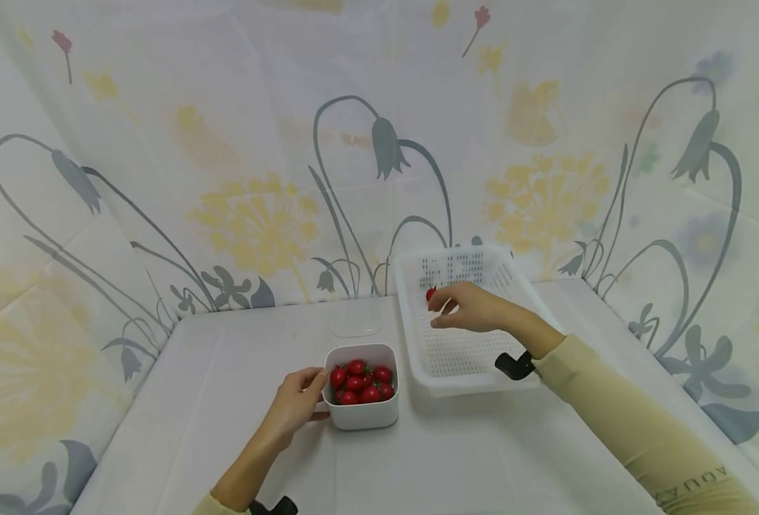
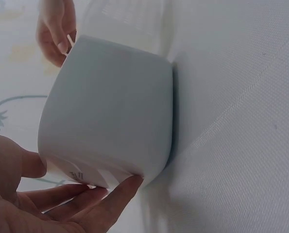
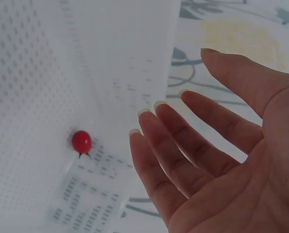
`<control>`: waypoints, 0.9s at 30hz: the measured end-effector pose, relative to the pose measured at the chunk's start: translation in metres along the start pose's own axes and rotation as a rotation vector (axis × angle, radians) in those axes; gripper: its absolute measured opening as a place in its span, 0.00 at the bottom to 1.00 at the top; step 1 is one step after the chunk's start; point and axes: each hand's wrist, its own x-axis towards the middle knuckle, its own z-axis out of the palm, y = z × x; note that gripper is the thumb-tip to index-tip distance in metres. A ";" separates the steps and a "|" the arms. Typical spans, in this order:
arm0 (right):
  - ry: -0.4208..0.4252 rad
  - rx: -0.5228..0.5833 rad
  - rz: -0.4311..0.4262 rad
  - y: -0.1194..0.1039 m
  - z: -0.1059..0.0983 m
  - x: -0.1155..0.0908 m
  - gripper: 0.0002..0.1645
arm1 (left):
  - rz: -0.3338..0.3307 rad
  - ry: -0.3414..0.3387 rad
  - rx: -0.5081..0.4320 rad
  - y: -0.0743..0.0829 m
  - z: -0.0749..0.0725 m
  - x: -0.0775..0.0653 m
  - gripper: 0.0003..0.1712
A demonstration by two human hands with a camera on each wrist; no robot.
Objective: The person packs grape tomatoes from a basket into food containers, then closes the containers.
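My left hand (image 1: 294,404) touches the left side of a white square box (image 1: 364,417). In the left wrist view its thumb rests near the box's (image 2: 108,97) rim and its fingers spread along the wall below. Several red cherry tomatoes (image 1: 361,383) fill this box. Above a white perforated basket (image 1: 454,357), my right hand (image 1: 472,307) hangs with loosely bent fingers and nothing between them. One cherry tomato (image 3: 81,141) with green sepals lies in the basket by its far-left corner, apart from the right fingertips in the right wrist view.
A clear flat lid-like piece (image 1: 356,325) lies behind the box, left of the basket. The table carries a white cloth (image 1: 237,372). A flower-printed curtain (image 1: 263,143) rises at the back and along both sides.
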 end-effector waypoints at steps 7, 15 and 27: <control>0.000 -0.044 0.123 0.027 -0.015 0.004 0.26 | -0.006 -0.001 -0.006 0.000 0.000 0.001 0.24; -0.001 -0.087 0.239 0.053 -0.025 0.015 0.31 | 0.002 -0.002 -0.009 0.000 0.001 0.002 0.23; -0.026 0.116 0.435 0.087 -0.027 0.035 0.38 | -0.001 -0.008 -0.010 0.000 -0.001 0.000 0.23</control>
